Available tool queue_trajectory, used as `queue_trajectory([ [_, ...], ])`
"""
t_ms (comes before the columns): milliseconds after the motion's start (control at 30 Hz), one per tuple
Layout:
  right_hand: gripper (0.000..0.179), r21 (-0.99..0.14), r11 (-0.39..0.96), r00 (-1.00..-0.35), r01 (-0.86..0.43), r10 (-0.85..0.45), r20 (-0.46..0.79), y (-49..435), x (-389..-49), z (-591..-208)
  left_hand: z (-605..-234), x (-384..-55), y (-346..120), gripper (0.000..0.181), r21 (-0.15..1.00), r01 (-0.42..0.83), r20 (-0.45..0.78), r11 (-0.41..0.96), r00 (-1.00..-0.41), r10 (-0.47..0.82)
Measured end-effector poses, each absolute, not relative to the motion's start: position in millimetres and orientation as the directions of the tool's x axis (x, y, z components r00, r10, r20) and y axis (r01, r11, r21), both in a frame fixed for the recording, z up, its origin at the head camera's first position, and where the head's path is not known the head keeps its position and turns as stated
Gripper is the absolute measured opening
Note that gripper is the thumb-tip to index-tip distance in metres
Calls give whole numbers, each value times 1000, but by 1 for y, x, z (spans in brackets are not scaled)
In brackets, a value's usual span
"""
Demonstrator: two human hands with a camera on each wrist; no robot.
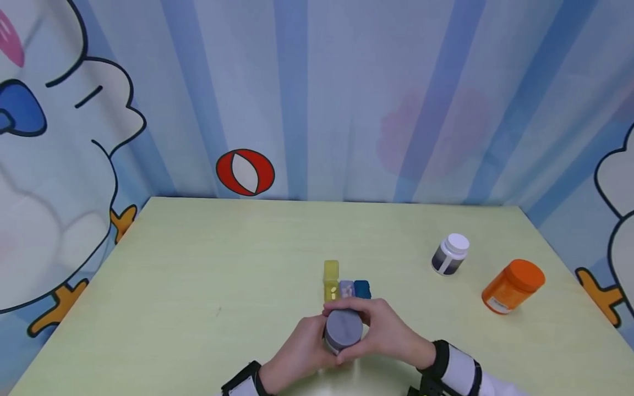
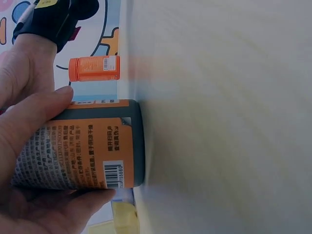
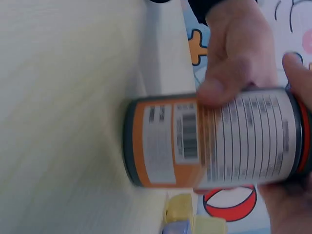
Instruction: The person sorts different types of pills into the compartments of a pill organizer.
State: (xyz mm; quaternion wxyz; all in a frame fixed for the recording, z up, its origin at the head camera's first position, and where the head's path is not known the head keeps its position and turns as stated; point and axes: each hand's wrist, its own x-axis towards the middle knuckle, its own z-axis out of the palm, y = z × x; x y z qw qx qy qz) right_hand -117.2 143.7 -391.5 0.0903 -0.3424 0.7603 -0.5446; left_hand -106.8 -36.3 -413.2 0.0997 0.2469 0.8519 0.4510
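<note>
Both hands are on a dark supplement bottle (image 2: pixel 83 151) with an orange label, a barcode and a grey lid (image 1: pixel 344 329). My left hand (image 1: pixel 309 346) grips its body, thumb on one side and fingers on the other. Around the lid curl the fingers and thumb of my right hand (image 1: pixel 383 333). In both wrist views the bottle's base is close to the tabletop. Just beyond the hands sits a small pill organizer with yellow (image 1: pixel 331 289), purple (image 1: pixel 346 288) and blue (image 1: pixel 362 289) compartments. A yellow lid (image 1: pixel 331 269) stands raised, and small pale pieces lie in the yellow and purple compartments.
On the right side of the pale table (image 1: pixel 223 264) stand a white bottle (image 1: pixel 450 254) with a dark label and an orange bottle (image 1: pixel 513 287) with an orange lid. A blue striped curtain (image 1: pixel 327 99) with cartoon figures borders the table's far edge.
</note>
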Motion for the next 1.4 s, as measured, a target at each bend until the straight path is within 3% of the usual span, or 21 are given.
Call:
queue_trajectory([
  [200, 57, -807, 416, -887, -419, -378, 266, 133, -100, -389, -412, -105, -34, 53, 814, 352, 91, 461, -863, 498],
  [367, 61, -696, 540, -874, -473, -388, 292, 133, -99, -384, -411, -106, -34, 52, 824, 353, 95, 443, -857, 507],
  [567, 68, -849, 281, -764, -447, -613, 199, 146, -113, -384, -411, -108, -33, 52, 817, 344, 73, 464, -858, 508],
  [700, 66, -914, 165, -739, -370, -649, 182, 157, -114, -386, -411, -108, -32, 55, 829, 325, 58, 455, -860, 508],
  [867, 61, -938, 153, -784, -312, -599, 163, 165, -113, -385, -410, -107, -32, 58, 845, 294, 38, 447, -866, 499],
  [1033, 63, -914, 215, -814, -343, -554, 175, 165, -113, -382, -410, -106, -32, 56, 844, 286, 27, 453, -868, 497],
  [1233, 75, -919, 150, -725, -364, -665, 178, 162, -122, -384, -411, -104, -34, 54, 840, 286, 22, 461, -867, 498],
  [1400, 72, -950, 39, -628, -309, -759, 174, 160, -131, -388, -411, -107, -35, 56, 844, 283, 4, 456, -853, 522],
])
